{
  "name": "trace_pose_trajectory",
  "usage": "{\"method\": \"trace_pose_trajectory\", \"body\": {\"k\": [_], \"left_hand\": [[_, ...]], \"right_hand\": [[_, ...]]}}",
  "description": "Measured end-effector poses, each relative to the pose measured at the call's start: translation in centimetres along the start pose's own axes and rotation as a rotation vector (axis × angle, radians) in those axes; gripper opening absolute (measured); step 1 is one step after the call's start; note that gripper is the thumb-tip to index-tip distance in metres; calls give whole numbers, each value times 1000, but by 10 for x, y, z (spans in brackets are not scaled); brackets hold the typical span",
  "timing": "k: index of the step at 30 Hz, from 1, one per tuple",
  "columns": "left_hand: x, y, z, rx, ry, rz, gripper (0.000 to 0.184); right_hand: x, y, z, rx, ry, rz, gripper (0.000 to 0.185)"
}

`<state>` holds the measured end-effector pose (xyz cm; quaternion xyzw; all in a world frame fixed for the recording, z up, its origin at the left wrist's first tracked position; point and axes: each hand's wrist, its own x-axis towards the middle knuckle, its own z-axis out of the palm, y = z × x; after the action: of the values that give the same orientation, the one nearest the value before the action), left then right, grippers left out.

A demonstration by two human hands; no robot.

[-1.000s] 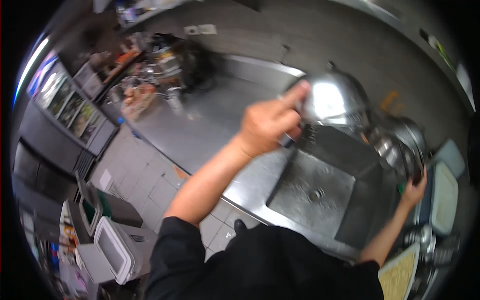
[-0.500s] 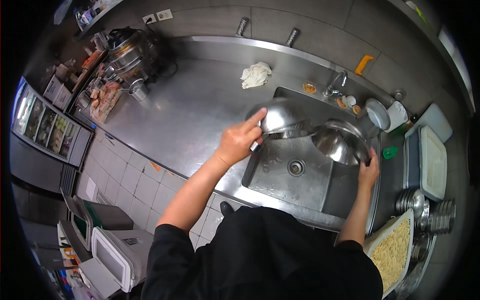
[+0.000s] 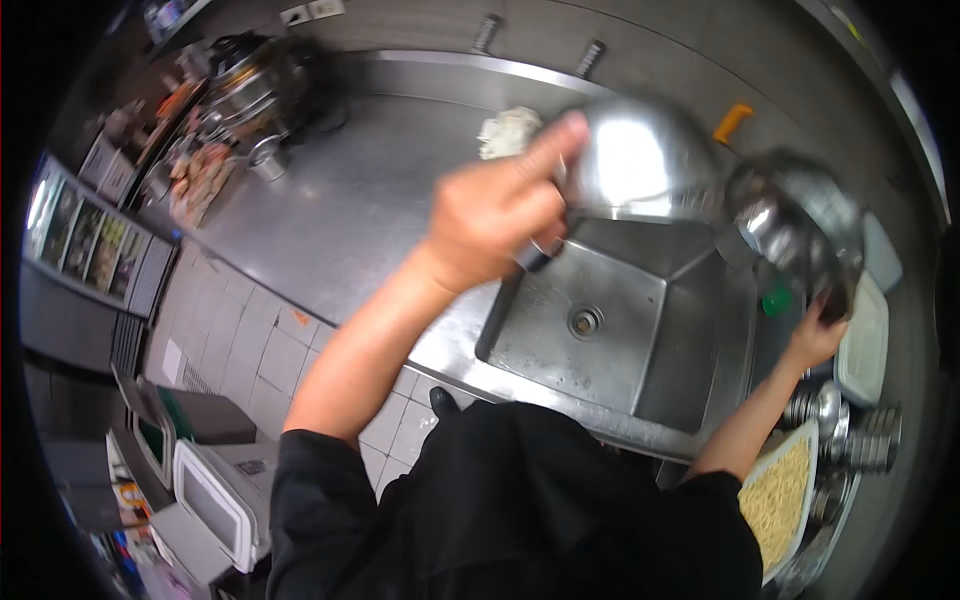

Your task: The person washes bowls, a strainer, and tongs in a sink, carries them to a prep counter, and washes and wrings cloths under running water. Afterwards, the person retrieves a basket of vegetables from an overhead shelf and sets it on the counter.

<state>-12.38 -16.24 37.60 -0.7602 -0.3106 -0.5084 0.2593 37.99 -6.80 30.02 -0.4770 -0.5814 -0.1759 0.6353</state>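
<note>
My left hand (image 3: 495, 220) is closed on the near-left edge of a shiny metal bowl (image 3: 640, 160), raised above the back of the sink (image 3: 570, 350). The bowl is tipped with its rounded outside up, and motion blurs it. On the right, my right hand (image 3: 822, 335) grips the lower edge of a second metal bowl (image 3: 795, 215), also smeared by motion. That bowl is tilted over the counter to the right of the sink. A drain (image 3: 585, 321) shows in the sink floor.
A white cloth (image 3: 508, 133) lies behind the sink. On the right are a white-lidded container (image 3: 862, 345), stacked metal containers (image 3: 872, 440) and a tray of pale noodle-like strips (image 3: 778, 500). A large metal appliance (image 3: 250, 95) stands at the counter's far left. Bins (image 3: 215, 500) stand on the floor.
Both bowls have been lifted from over the sink, moving up and to the right. The right-hand one has swung farther out past the sink's right side. The camera view has shifted slightly.
</note>
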Motion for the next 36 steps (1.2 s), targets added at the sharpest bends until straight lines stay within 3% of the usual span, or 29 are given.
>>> {"method": "trace_pose_trajectory", "body": {"k": [2, 3, 7, 11, 17, 23, 29, 32, 36], "left_hand": [[-50, 11, 14, -13, -126, -94, 16], [-72, 19, 18, -20, -158, -107, 14], [-115, 44, 17, -58, -250, -189, 21], [-124, 48, 4, -139, -209, -203, 20], [-132, 34, -58, -118, -128, -209, 18], [-163, 5, -179, -67, -3, -232, 19], [-212, -21, -342, 200, 42, -316, 21], [-228, -16, -433, 377, -60, -474, 18], [-277, -23, -528, 607, -17, -546, 19]], "right_hand": [[-42, -26, 7, -208, -171, -16, 46], [-64, -31, 11, -206, -278, 77, 50], [-148, 0, 12, -224, -541, 107, 51], [-186, 4, 7, -279, -620, 129, 50], [-177, -61, 7, -380, -616, 88, 48], [-171, -137, 27, -384, -487, -19, 49], [-169, -249, 75, -243, -382, -126, 48], [-179, -300, 127, -124, -307, -182, 42], [-199, -403, 200, 3, -379, -220, 47]]}}
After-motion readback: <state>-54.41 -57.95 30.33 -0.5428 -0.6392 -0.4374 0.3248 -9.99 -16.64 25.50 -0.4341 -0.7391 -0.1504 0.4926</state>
